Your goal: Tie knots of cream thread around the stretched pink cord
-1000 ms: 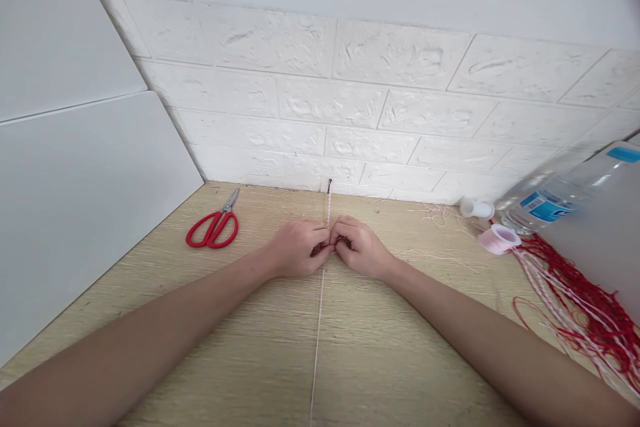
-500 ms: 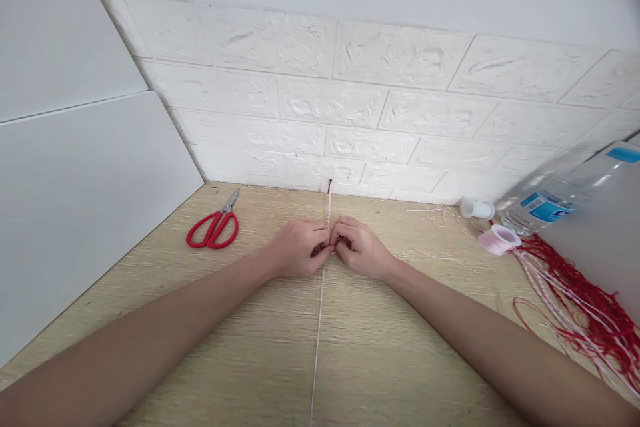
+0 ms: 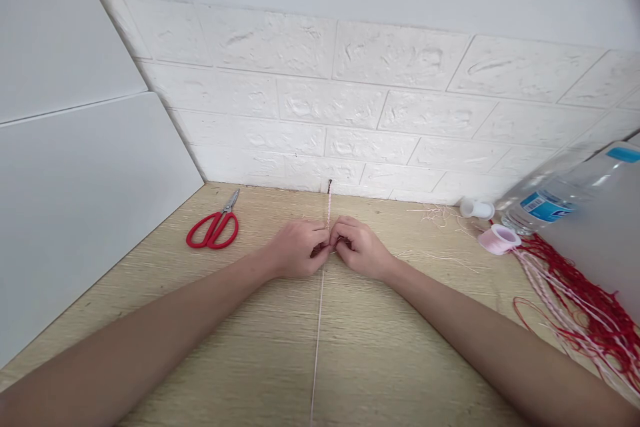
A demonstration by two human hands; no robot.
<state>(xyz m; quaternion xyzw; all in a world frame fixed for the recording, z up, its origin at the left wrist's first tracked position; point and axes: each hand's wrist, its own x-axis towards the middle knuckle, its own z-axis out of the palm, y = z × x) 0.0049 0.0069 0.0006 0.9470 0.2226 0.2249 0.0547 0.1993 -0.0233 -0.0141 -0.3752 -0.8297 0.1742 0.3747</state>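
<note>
A thin pink braided cord [image 3: 329, 209] runs from a dark hook or nail [image 3: 330, 182] at the foot of the wall toward me. Its long pale strand [image 3: 318, 333] stretches straight down past the lower edge of the view. My left hand [image 3: 303, 248] is closed, thumb and fingers pinching the cord where the braid ends. Opposite it, my right hand [image 3: 361, 247] pinches the cord at the same spot, fingertips nearly touching the left ones. The fingers hide the small section of cord between them.
Red-handled scissors [image 3: 214, 223] lie left of my hands. To the right are a white spool [image 3: 477, 208], a pink thread spool [image 3: 499, 239], a water bottle [image 3: 550, 203] and a heap of red cords [image 3: 595, 307]. White panels [image 3: 100, 213] border the left side.
Both hands stay at the same place on the cord. The left fingertips have shifted very slightly left, away from the right ones.
</note>
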